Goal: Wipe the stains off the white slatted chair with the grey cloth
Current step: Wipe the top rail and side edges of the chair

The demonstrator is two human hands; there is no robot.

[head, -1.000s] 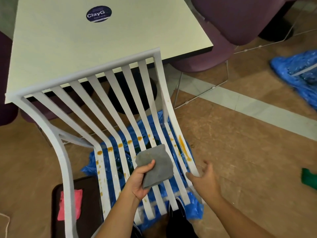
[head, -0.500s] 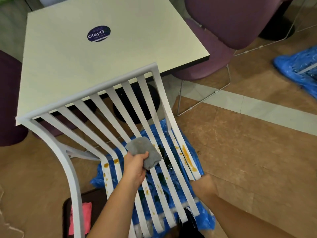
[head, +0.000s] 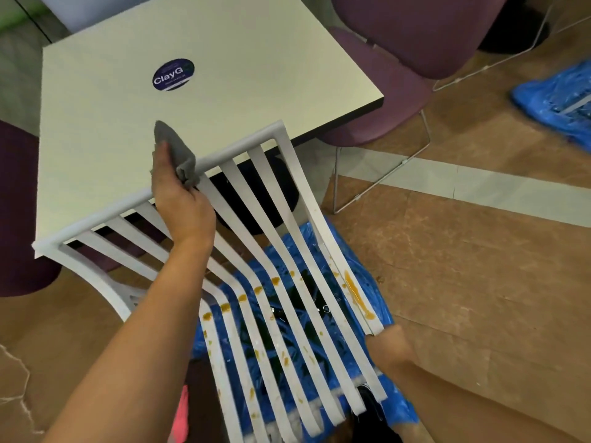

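Brown tiled floor [head: 463, 266] all round me, matte and speckled, with a pale strip [head: 479, 183] running across at 3 o'clock. A cream square table [head: 256, 75] fills 12 o'clock, flat and smooth, with a dark round sticker [head: 173, 74] on top. A purple moulded chair [head: 399, 43] on thin wire legs sits at 1 o'clock, and there's crumpled blue plastic [head: 556, 100] at 2 o'clock. Right in front, the white slatted chair [head: 243, 143] leans back against the table edge, its long curved slats glossy and hard. A shiny blue plastic sheet [head: 403, 407] shows through under the seat at 5 o'clock. Orange-brown stains [head: 275, 280] dot the bend of the slats, and one long smear [head: 353, 290] lies on the outer rail. My left hand [head: 182, 206] pinches the grey cloth [head: 179, 148], soft and bunched to a peak, against the top rail at 11 o'clock. My right hand [head: 390, 343] holds the seat's outer rail at 4 o'clock, fingers curled under it.
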